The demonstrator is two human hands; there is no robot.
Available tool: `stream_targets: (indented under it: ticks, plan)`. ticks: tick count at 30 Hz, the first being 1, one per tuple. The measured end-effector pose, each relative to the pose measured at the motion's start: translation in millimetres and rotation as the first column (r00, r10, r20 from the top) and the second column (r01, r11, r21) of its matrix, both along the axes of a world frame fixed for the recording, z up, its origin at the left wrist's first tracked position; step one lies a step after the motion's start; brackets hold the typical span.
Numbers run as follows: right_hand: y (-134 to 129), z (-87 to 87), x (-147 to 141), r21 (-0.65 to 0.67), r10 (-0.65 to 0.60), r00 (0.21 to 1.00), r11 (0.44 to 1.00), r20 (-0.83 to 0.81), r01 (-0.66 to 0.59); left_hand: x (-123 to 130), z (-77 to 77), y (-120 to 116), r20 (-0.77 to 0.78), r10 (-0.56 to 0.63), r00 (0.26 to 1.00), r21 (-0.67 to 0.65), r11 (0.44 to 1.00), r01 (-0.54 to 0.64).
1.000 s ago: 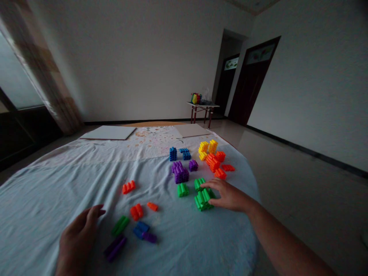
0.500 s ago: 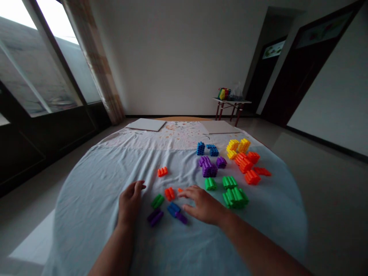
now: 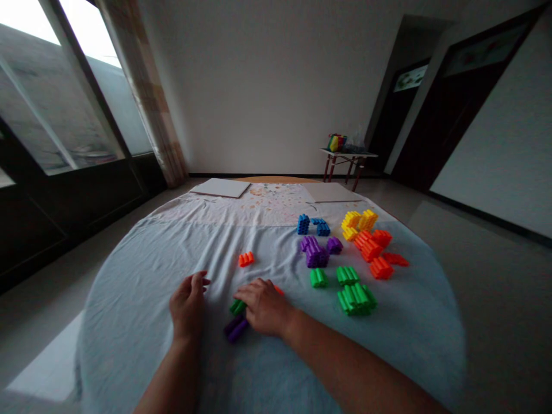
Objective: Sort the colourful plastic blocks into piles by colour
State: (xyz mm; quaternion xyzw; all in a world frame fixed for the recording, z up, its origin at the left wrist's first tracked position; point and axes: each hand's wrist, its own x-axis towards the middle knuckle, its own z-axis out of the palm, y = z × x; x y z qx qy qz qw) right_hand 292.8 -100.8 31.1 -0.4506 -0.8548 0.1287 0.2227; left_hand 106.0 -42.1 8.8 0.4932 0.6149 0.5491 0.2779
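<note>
My right hand [image 3: 265, 307] is bent down over a small dark green plastic building block [image 3: 237, 306], with the fingers closed at its right side and the thumb mostly hidden. Right by that hand lies a pair of purple blocks [image 3: 236, 328]. An orange block [image 3: 279, 290] peeks out behind the knuckles, and the blue blocks are covered by the hand. To the left, my left hand [image 3: 188, 305] rests on its edge on the cloth, fingers loosely curved and apart, holding nothing. Farther off sits another orange block [image 3: 246, 259].
Right of the hands stand clusters of joined blocks: green [image 3: 357, 299], purple [image 3: 316, 253], blue [image 3: 303, 224], orange [image 3: 368, 247] and yellow [image 3: 360, 222]. Two flat boards [image 3: 221, 187] lie on the far part of the cloth-covered round table [image 3: 142, 287]. A small side table [image 3: 348, 153] stands beyond.
My right hand has moved left, from beside the orange and blue blocks to the green one, and now covers the blue blocks. My left hand has shifted slightly left.
</note>
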Motion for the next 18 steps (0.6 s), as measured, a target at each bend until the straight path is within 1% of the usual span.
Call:
stream_targets:
  ticks: [2,4,6,9,11,13,15,18]
  plan:
    - [7,0.4,-2,-0.011,-0.023,0.996,1.000,0.087,0.024,0,1.7,0,0.007,0.001,1.000,-0.013,1.000,-0.001]
    - [9,3.3,-1,-0.002,-0.061,0.990,0.998,0.125,0.062,0,1.9,0,0.012,-0.008,1.000,-0.027,1.000,0.008]
    - [7,8.4,5,0.027,-0.097,0.990,0.995,0.100,0.095,-2,0.0,1,-0.008,-0.010,1.000,-0.043,0.999,0.009]
    - [-2,16.3,21,0.074,-0.174,0.985,0.982,-0.012,0.174,-4,-4.0,4,-0.058,-0.007,0.998,-0.054,0.999,0.004]
    - [-11,18.5,37,0.079,-0.264,0.961,0.960,-0.080,0.270,-5,-4.9,5,-0.067,-0.008,0.998,-0.063,0.998,0.004]
    - [-20,16.7,53,0.060,-0.364,0.925,0.926,-0.110,0.372,-3,-3.3,5,-0.072,-0.008,0.997,-0.073,0.997,0.002]
    - [-28,11.3,67,0.021,-0.453,0.885,0.889,-0.103,0.457,0,-0.2,5,-0.076,-0.011,0.997,-0.074,0.997,0.006]
    - [-36,-0.3,79,-0.065,-0.536,0.843,0.844,-0.050,0.533,6,3.7,3,-0.059,-0.028,0.998,-0.081,0.996,0.023]
